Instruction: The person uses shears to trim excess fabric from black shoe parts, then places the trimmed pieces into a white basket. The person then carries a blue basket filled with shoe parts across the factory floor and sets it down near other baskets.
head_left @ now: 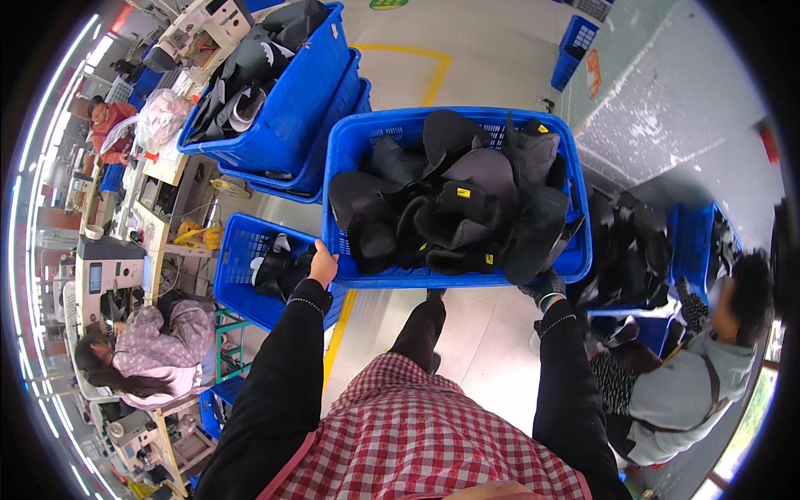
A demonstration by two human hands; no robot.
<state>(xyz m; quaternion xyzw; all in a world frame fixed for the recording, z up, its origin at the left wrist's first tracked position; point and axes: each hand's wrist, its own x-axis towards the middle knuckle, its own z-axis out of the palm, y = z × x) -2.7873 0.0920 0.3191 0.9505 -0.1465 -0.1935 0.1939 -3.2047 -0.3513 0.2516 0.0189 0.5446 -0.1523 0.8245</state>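
Note:
In front of me is a blue plastic crate, piled with black curved padded pieces, a few bearing small yellow labels. My left hand is bare and closed around the crate's near left corner. At the near right side, my right hand wears a dark glove and grips the rim, its fingers partly hidden beneath it. Both arms reach forward on either side of my red checked apron, and the crate appears to be held above the floor.
Stacked blue crates full of dark pieces stand at far left, with another blue crate below. Sewing stations line the left, where a person sits. On the right, another person is beside heaped black pieces and a grey wall.

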